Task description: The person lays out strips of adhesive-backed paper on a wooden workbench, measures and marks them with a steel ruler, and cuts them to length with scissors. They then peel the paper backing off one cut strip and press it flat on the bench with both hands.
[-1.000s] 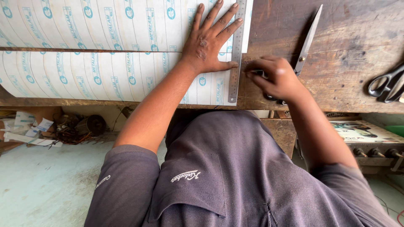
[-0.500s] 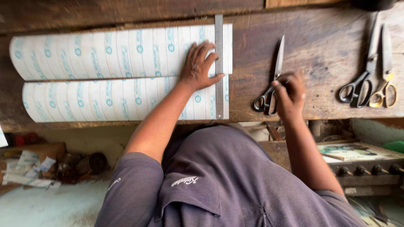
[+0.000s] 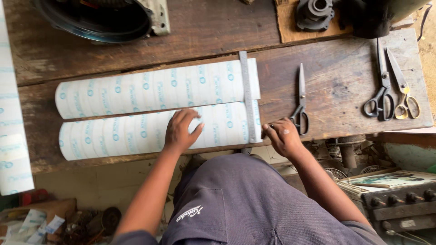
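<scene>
Two curled white sheets with blue printed marks (image 3: 136, 97) lie side by side on the worn wooden workbench (image 3: 336, 86). A steel ruler (image 3: 248, 97) lies across their right ends. My left hand (image 3: 180, 130) rests flat on the nearer sheet, left of the ruler. My right hand (image 3: 281, 135) sits at the bench's front edge, just right of the ruler's near end, fingers curled; whether it pinches anything I cannot tell. Dark-handled scissors (image 3: 300, 102) lie right beside that hand, not gripped.
Two more pairs of scissors (image 3: 390, 88) lie at the bench's right end. A round metal housing (image 3: 97, 18) and a dark machine part (image 3: 318, 11) stand at the back. Another white sheet (image 3: 11, 136) hangs at the left. Clutter fills the floor below.
My left hand slid left off the ruler onto the nearer sheet. My right hand left the scissors' handles and moved to the ruler's near end. The view pulled back, showing more bench.
</scene>
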